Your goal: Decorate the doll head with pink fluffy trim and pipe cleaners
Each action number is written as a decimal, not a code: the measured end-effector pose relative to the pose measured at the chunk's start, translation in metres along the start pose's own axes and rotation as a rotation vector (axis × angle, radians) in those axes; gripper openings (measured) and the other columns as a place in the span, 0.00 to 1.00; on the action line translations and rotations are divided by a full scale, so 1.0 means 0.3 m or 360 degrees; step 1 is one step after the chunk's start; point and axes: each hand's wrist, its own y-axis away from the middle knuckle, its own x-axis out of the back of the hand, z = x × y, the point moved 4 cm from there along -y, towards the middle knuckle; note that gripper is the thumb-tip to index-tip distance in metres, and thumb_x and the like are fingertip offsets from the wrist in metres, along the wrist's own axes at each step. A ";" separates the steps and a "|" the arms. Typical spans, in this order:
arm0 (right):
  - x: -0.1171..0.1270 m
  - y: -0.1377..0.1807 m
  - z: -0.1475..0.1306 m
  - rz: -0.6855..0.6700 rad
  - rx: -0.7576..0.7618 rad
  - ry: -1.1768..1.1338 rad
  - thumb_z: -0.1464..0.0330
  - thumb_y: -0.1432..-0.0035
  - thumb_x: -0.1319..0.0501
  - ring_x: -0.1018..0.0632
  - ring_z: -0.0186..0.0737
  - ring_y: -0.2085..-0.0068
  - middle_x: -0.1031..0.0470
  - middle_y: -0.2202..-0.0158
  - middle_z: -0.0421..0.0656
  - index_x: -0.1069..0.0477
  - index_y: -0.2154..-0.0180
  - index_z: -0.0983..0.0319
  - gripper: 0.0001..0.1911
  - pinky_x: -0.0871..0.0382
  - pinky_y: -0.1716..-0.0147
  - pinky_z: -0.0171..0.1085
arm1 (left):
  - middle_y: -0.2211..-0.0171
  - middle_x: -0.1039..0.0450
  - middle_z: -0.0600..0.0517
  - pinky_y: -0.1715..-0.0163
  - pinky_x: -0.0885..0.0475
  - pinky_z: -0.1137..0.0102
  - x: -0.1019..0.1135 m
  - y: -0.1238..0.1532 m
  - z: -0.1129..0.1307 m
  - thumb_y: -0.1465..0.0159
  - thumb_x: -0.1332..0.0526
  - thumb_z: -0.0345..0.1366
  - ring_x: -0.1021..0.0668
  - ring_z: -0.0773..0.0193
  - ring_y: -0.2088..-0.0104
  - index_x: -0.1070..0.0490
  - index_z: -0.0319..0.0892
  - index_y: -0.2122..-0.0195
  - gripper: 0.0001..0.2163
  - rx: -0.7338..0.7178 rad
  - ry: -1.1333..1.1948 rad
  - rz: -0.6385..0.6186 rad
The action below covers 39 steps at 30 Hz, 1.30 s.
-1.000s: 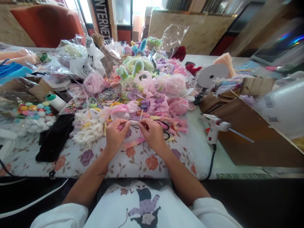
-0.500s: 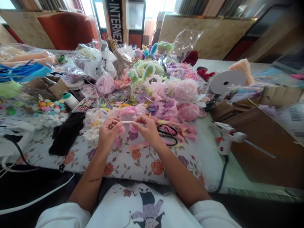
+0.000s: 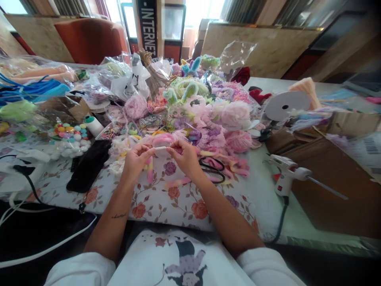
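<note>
My left hand (image 3: 135, 159) and my right hand (image 3: 185, 157) are both closed in a pinch on the two ends of a short white stick (image 3: 160, 148), held level a little above the flowered tablecloth (image 3: 178, 198). A pink and yellow fuzzy strip (image 3: 149, 170) hangs down from beside my left fingers. Another pink strip (image 3: 177, 182) lies on the cloth under my right wrist. Black-handled scissors (image 3: 212, 170) lie just right of my right hand.
A heap of pink and purple pompoms and plush pieces (image 3: 208, 119) fills the table behind my hands. A white glue gun (image 3: 285, 174) stands at the right by a cardboard box (image 3: 330, 174). A black pouch (image 3: 89, 165) and a bag of coloured balls (image 3: 70, 137) lie to the left.
The view has shifted a little. Both hands stay pinched on the white stick, and the fuzzy strip now hangs lower from the left hand.
</note>
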 end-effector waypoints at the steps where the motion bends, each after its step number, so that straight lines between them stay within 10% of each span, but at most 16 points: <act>1: -0.002 -0.007 -0.005 -0.0003 0.0027 0.0044 0.60 0.43 0.38 0.31 0.37 0.73 0.30 0.76 0.39 0.33 0.73 0.60 0.12 0.39 0.72 0.36 | 0.57 0.25 0.44 0.61 0.30 0.68 0.001 -0.005 0.004 0.53 0.29 0.43 0.24 0.54 0.53 0.28 0.40 0.77 0.13 -0.0003 -0.0014 0.0019; 15: -0.022 -0.012 0.032 0.0132 0.0013 0.0058 0.65 0.46 0.37 0.24 0.46 0.57 0.23 0.63 0.47 0.33 0.74 0.60 0.09 0.35 0.55 0.42 | 0.81 0.35 0.58 0.77 0.38 0.75 -0.038 -0.041 -0.051 0.56 0.27 0.43 0.34 0.72 0.79 0.32 0.40 0.79 0.16 0.0302 0.0365 -0.0100; 25: -0.025 -0.040 0.052 0.0060 -0.0200 -0.0118 0.61 0.46 0.38 0.33 0.37 0.74 0.34 0.78 0.36 0.36 0.74 0.59 0.11 0.39 0.73 0.35 | 0.79 0.34 0.57 0.79 0.36 0.76 -0.049 -0.042 -0.027 0.60 0.26 0.42 0.33 0.72 0.79 0.32 0.40 0.77 0.17 0.0453 0.0418 -0.0024; 39: 0.049 0.118 0.042 0.0251 0.0050 -0.0096 0.56 0.41 0.40 0.33 0.36 0.73 0.34 0.73 0.39 0.35 0.71 0.58 0.14 0.37 0.72 0.36 | 0.77 0.33 0.55 0.74 0.37 0.73 -0.101 0.072 -0.033 0.44 0.33 0.44 0.33 0.69 0.76 0.29 0.42 0.74 0.11 -0.0139 0.0175 -0.0166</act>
